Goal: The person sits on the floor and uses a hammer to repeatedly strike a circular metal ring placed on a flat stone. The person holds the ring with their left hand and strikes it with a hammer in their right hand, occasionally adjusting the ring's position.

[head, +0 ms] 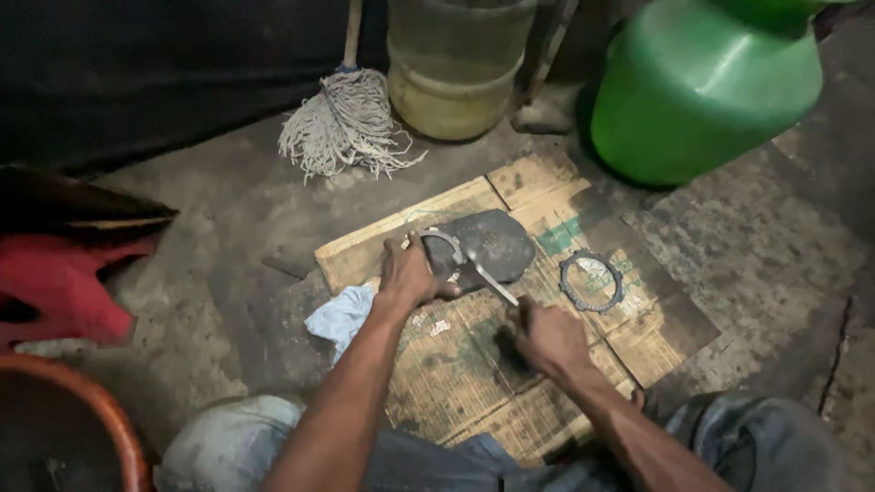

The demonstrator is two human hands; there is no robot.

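Nearest the camera, both forearms reach out over the knees onto a flattened cardboard sheet (474, 383) spread on the concrete floor (228, 210). The right hand (547, 339) is curled shut around the handle end of a slim metal tool (492, 281), whose shaft slants up toward 11 o'clock. At 10 o'clock from it, the left hand (407, 273) lies palm down, fingers closed over the near edge of a dark rounded metal part (488, 244) with a pale metal ring (445, 239) on it, pinning it to the cardboard. The tool's tip meets that part just beside the left hand's thumb. A toothed clutch ring (591, 281) lies apart at 2 o'clock from the right hand. A blue rag (342, 314) sits at 8 o'clock from the left hand. Farther off stand a mop (344, 123), a yellowish bucket (453, 73) and a green jug (702, 87).
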